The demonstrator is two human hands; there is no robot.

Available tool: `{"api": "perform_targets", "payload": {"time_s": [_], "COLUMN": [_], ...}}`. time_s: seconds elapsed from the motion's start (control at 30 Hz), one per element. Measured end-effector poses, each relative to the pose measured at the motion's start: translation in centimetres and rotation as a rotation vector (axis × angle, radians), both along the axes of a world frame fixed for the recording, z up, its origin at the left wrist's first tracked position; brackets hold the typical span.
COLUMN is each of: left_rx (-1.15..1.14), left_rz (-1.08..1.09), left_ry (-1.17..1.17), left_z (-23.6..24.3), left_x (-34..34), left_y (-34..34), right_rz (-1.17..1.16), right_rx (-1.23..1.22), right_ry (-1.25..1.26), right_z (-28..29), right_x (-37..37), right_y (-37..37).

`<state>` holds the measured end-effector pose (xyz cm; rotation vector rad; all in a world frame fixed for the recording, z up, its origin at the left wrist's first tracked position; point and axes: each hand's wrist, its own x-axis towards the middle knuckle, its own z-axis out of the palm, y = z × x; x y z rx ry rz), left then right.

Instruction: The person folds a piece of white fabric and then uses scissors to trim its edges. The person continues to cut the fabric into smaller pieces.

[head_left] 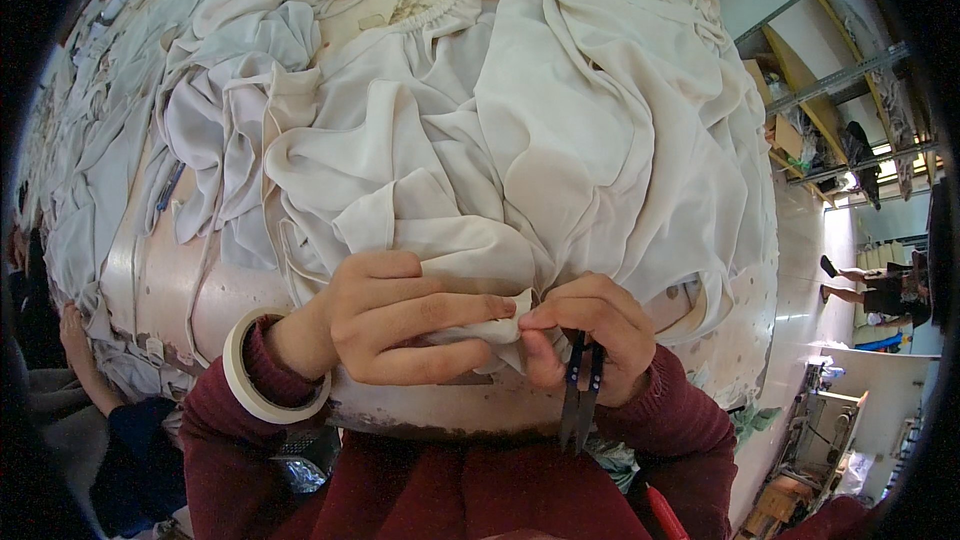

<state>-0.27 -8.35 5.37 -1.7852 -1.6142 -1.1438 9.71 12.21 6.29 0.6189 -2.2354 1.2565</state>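
Note:
A cream garment (580, 130) of soft, thin cloth lies in loose folds across the table before me. My left hand (395, 315) grips a gathered edge of this cloth, its fingers stretched over it and pressing it down. Thumb and forefinger of my right hand (600, 325) pinch at the same edge; whether a thread is between them is too small to tell. Dark thread snips (580, 395) are tucked in that right hand, blades pointing down toward me. Around my left wrist hangs a roll of pale tape (235, 365).
More pale garments (230, 120) are heaped at the left and far side of the worn table (390, 405). A blue pen (170, 185) lies among them. Another person's hand (75, 335) rests at the left edge. A red pen-like object (665, 512) shows by my right arm. Shelving stands at right.

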Motion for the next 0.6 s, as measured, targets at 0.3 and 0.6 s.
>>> {"api": "perform_targets", "payload": {"time_s": [0.3,0.6], "left_rx": [-0.056,-0.036], "left_rz": [-0.054,-0.119], "left_ry": [-0.041,-0.213], "left_z": [-0.4,-0.9], "left_x": [0.1,0.0], "left_y": [0.2,0.7], "right_rz": [0.045,-0.016], "right_rx": [0.24,0.122], "right_ry": [0.218,0.125], "right_z": [-0.2,0.3], "right_x": [0.0,0.4], "right_y": [0.8,0.4]}}
